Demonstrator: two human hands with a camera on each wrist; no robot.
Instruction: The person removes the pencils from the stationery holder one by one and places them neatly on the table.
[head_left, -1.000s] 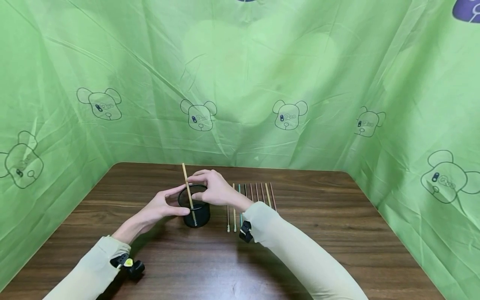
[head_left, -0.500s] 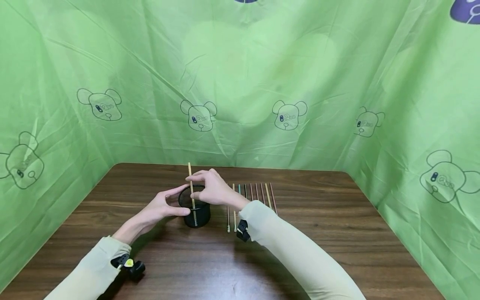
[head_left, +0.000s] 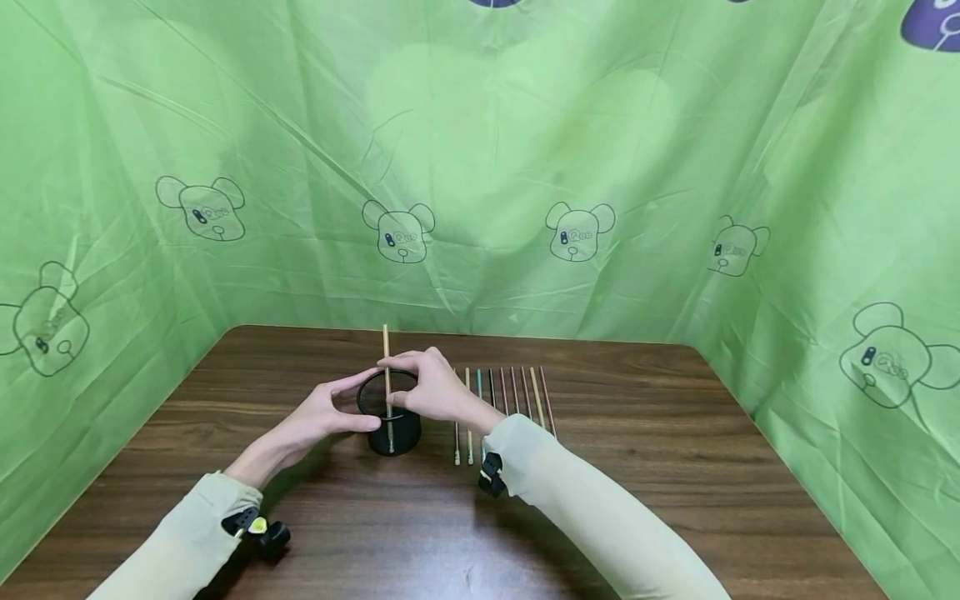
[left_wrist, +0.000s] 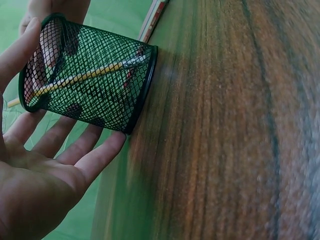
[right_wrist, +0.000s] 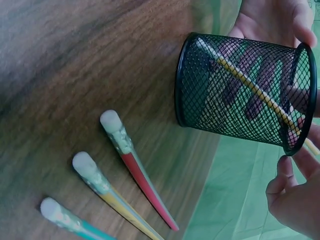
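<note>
A black mesh pencil cup [head_left: 393,435] stands upright on the wooden table. My left hand [head_left: 311,417] holds it from the left, with the thumb at the near rim; in the left wrist view the fingers [left_wrist: 92,152] lie along its wall. One yellow pencil [right_wrist: 255,90] stands inside, its eraser end down on the cup's bottom, its upper end above the rim. At the mouth of the cup my right hand [head_left: 435,387] pinches this pencil, fingertips near the rim. Mesh and fingers partly cover the exact contact.
Right of the cup, several pencils lie side by side in a row, among them a red one [right_wrist: 145,187], a yellow one [right_wrist: 122,210] and a teal one [right_wrist: 75,227]. My right forearm [head_left: 585,492] covers some near ends. A green curtain [head_left: 480,283] rises behind the table.
The pencil's upper end has swung rightward, from leaning left to nearly upright, and the right hand has shifted slightly right with it. The left hand and cup have stayed put.
</note>
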